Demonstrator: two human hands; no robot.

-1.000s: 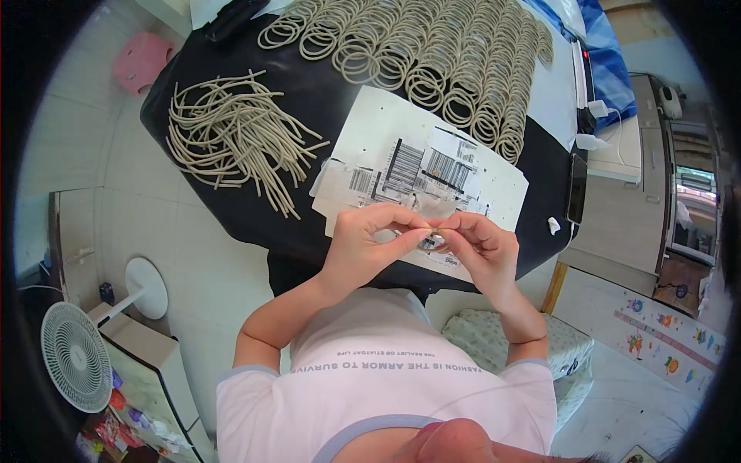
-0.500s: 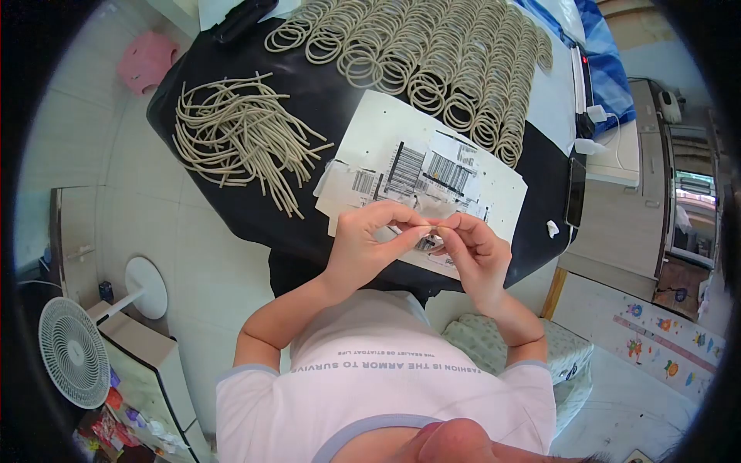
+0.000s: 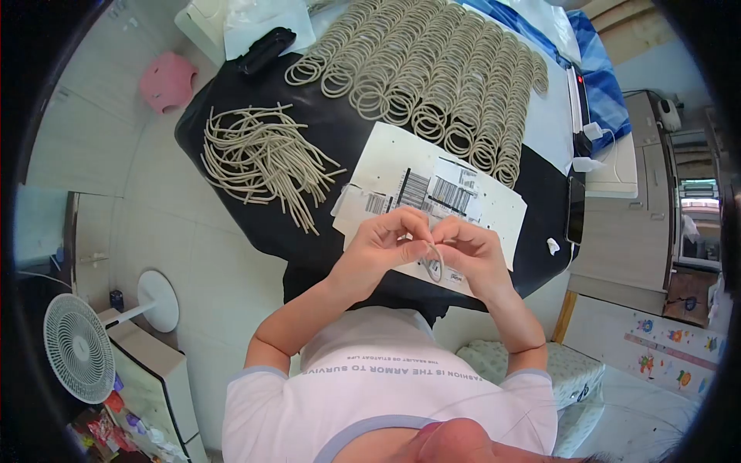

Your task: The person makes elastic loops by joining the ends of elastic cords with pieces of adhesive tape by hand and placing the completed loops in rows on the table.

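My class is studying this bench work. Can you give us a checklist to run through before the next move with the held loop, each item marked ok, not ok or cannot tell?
1. Left grip and right grip both pinching the held loop: ok.
2. Loop's ends joined: cannot tell; fingers cover them.
3. Loose cords piled apart from the rings: ok.
4. Rings laid in overlapping rows: ok.
5. Black cover free of scraps: not ok; a white scrap lies near the phone.
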